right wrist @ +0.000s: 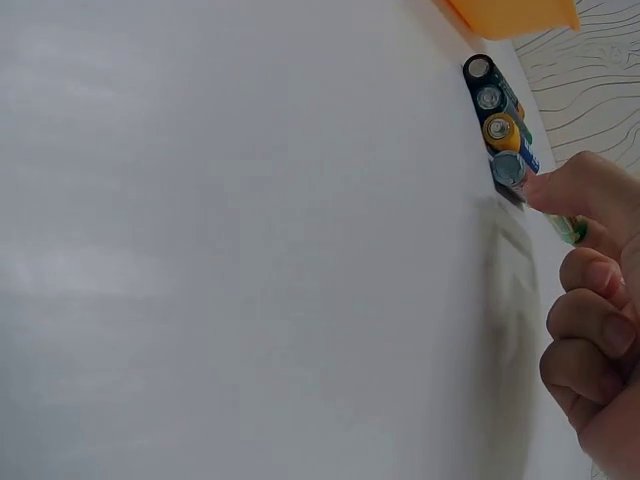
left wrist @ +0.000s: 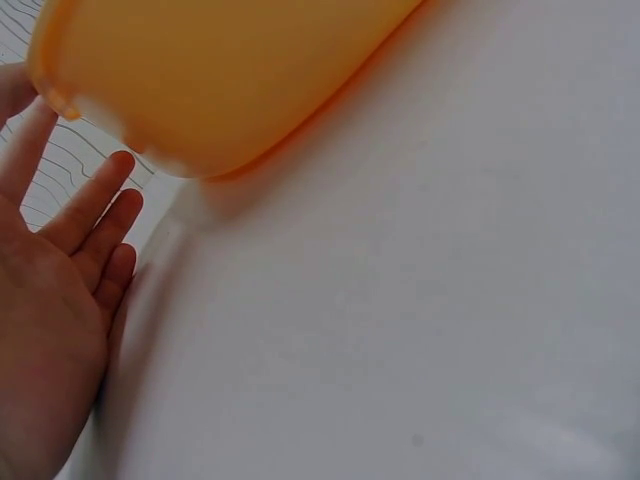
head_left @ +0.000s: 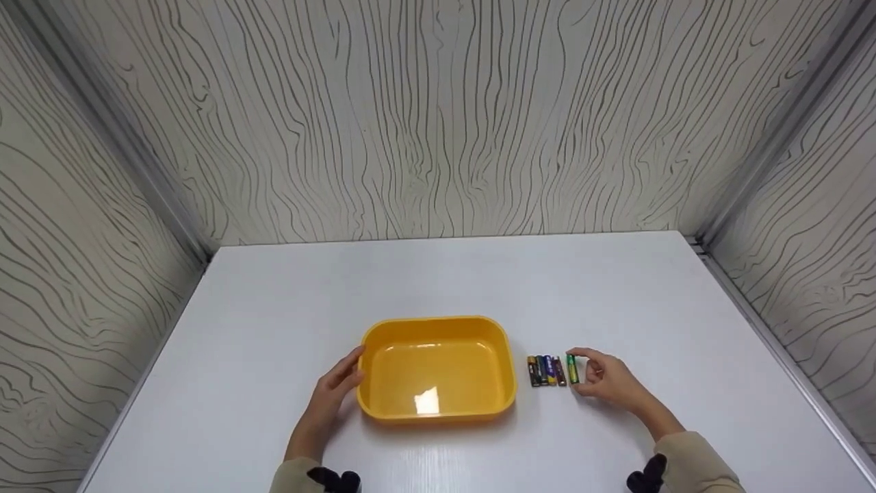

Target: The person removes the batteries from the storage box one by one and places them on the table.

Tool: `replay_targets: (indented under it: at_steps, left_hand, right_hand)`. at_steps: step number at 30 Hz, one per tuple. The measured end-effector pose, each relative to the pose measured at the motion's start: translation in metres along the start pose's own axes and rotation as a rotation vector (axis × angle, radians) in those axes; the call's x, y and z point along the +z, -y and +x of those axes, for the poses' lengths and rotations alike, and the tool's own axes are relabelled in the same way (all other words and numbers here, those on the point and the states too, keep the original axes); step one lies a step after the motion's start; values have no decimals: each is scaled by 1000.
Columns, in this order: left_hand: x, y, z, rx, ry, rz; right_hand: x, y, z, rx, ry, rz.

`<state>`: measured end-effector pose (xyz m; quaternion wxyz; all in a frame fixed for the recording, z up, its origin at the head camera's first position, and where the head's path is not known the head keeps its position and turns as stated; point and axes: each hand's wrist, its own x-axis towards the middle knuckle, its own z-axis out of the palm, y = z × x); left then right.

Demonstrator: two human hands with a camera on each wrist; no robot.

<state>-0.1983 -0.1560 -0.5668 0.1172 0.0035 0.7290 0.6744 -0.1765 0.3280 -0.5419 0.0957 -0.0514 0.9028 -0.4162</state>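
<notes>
Between thumb and index finger, my right hand (head_left: 611,381) pinches a green battery (head_left: 573,368) at its two ends, just right of a row of several batteries (head_left: 546,370). In the right wrist view the thumb covers part of the green battery (right wrist: 568,229), and the other fingers are curled into the palm. My left hand (head_left: 333,387) rests against the left side of a yellow plastic bin (head_left: 436,417). Seen in the left wrist view, its fingers (left wrist: 92,205) are fairly straight, with the index finger at the bin's edge.
The bin stands in the middle of the white table (head_left: 438,281), left of the battery row, with only a light reflection on its floor. Wood-grain patterned panels (head_left: 438,123) rise behind the table and at both sides.
</notes>
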Motion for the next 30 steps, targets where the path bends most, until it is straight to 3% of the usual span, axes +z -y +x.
replay_targets:
  at_steps: [16,23,30]
  left_hand:
    - [0,1,1,19,-4,-15]
    - [5,2,5,10,31,-3]
    - [2,3,4,0,22,-9]
  right_hand:
    - [4,-1,6,1,30,-56]
    - [0,0,3,16,25,-82]
    - [0,1,2,-30,40,-43]
